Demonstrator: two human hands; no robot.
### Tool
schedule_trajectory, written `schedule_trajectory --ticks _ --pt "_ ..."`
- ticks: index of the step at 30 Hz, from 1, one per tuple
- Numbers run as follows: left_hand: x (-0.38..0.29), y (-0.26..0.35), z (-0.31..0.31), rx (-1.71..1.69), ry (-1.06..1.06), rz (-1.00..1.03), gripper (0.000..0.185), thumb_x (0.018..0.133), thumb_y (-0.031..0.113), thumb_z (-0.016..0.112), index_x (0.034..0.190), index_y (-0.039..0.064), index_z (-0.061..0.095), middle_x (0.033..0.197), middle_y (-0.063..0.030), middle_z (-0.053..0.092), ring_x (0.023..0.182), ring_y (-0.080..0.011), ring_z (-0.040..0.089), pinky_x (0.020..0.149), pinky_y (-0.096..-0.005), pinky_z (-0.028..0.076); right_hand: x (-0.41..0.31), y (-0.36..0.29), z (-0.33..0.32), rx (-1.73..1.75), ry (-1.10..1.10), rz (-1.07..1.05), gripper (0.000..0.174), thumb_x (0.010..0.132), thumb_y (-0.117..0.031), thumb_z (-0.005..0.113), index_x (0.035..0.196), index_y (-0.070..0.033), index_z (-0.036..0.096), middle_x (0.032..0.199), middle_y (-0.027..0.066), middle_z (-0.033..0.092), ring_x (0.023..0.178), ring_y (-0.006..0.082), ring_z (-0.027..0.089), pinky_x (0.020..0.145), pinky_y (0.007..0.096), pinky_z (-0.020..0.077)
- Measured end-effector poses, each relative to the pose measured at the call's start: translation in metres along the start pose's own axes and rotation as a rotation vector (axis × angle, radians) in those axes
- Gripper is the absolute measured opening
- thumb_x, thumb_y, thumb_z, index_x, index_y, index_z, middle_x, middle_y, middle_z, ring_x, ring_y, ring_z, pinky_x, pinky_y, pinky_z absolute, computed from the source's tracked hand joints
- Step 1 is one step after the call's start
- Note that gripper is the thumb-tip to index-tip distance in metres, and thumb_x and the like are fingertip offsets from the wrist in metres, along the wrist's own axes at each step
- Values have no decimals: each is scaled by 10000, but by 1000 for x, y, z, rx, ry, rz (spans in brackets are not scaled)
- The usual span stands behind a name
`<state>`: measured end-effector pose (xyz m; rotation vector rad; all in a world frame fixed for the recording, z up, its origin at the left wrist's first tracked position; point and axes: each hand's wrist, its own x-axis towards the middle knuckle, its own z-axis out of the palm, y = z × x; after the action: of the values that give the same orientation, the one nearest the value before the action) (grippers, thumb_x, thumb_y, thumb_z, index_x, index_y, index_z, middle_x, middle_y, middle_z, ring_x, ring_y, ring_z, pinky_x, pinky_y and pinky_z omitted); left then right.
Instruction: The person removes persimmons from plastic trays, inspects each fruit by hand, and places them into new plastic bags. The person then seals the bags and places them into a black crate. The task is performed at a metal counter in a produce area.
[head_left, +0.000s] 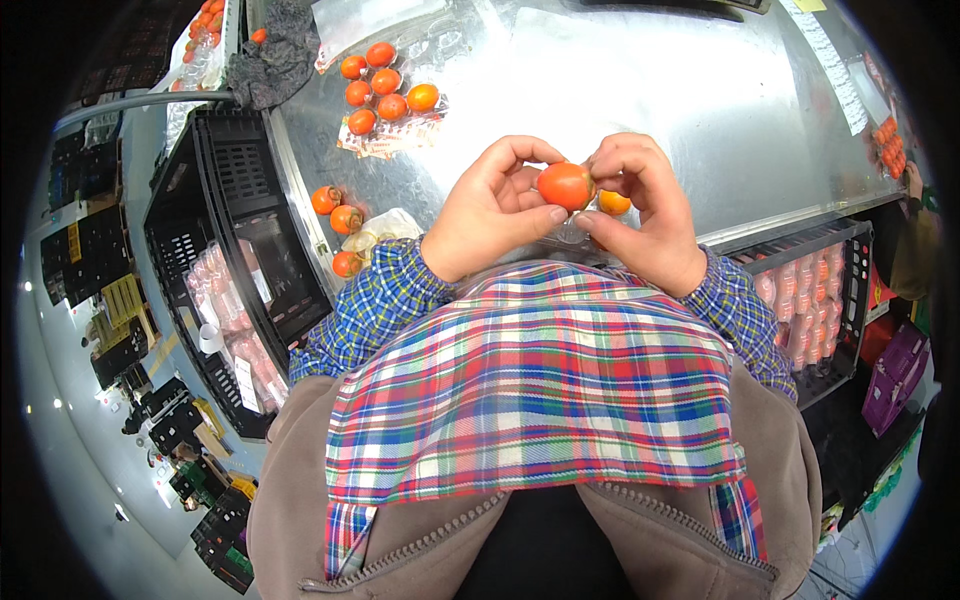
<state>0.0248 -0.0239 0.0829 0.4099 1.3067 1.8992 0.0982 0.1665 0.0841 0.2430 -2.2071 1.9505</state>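
An orange-red persimmon is held up between both hands, close to my body above the metal table. My left hand grips it from the left with thumb and fingers. On the other side, the fingertips of my right hand pinch at its calyx end. Beneath the right hand, a yellower persimmon sits in a clear plastic tray, which the hands partly cover. To the left, three loose persimmons lie beside a crumpled translucent plastic piece.
Several persimmons stand in clear packaging farther back, over printed sheets. A dark cloth lies at the table's left corner. Black crates with packed fruit flank me on the left, and another crate on the right. A person's hand shows far right.
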Motion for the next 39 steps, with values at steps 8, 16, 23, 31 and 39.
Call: schedule_trajectory --ticks 8,16,23,31,39 --pt "2 -7 -7 157 -61 181 523 780 -102 625 1250 22 434 1253 -100 476 1211 -186 497 1060 -346 417 1 1 6 203 -6 197 432 760 83 720 1119 -37 512 1126 81 466 1026 166 584 801 254 578" --pt "-1 2 2 -3 43 55 540 805 -50 690 1280 6 440 1253 -120 493 1199 -197 510 1038 -338 437 1 8 5 -102 47 -41 416 684 85 759 1012 -77 562 1078 80 538 1015 228 583 829 312 537" --pt "4 -3 -3 106 30 82 507 803 -43 699 1257 10 478 1250 -107 508 1184 -199 531 1043 -343 440 4 13 4 -289 43 -193 425 636 75 778 969 -93 575 1045 85 569 1006 276 570 849 356 497" --pt "4 -5 -10 508 -45 354 525 737 -78 660 1230 48 530 1264 -136 513 1186 -253 536 1016 -356 451 -1 10 5 443 46 308 424 821 14 707 1181 -51 492 1132 108 576 1073 176 583 835 279 539" --pt "3 -2 -2 651 116 444 515 702 -12 731 1185 60 569 1160 -113 565 1038 -224 574 892 -326 485 -2 16 9 698 -8 280 379 851 91 626 1182 -27 487 1184 115 535 1104 191 568 931 320 511"
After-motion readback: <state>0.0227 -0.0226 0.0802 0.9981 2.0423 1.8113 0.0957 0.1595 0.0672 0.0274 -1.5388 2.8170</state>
